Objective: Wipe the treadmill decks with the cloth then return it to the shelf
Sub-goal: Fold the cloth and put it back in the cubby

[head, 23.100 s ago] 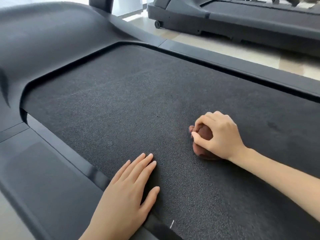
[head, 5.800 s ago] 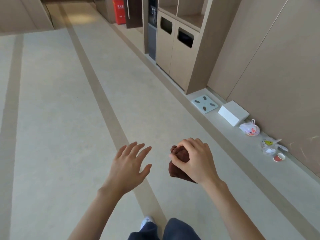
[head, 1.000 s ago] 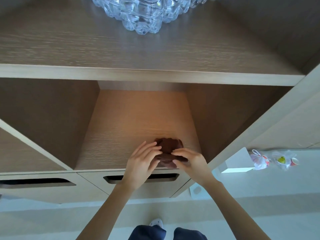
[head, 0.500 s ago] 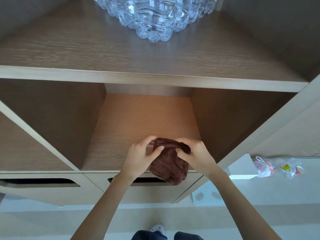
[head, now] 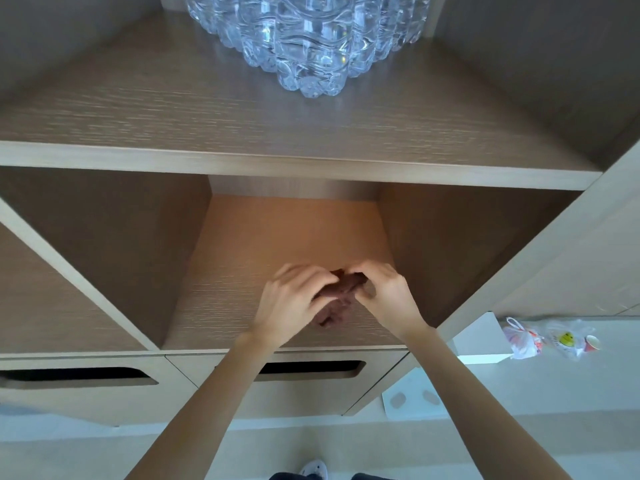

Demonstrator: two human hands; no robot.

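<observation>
The brown cloth (head: 341,299) lies bunched on the floor of the middle wooden shelf compartment (head: 242,258), near its front edge. My left hand (head: 294,303) grips its left side with curled fingers. My right hand (head: 384,296) pinches the cloth's top from the right. Both hands cover much of the cloth; only a crumpled strip shows between them. No treadmill is in view.
A pack of clear water bottles (head: 308,39) stands on the upper shelf (head: 138,109). Below are cabinet fronts with dark slots (head: 311,367). To the right, a white box (head: 481,341), plastic bags (head: 523,341) and a small cup (head: 591,342) sit on a ledge.
The cloth hung over the shelf's front edge half a second ago; both hands have pushed it further into the compartment, onto the shelf floor.
</observation>
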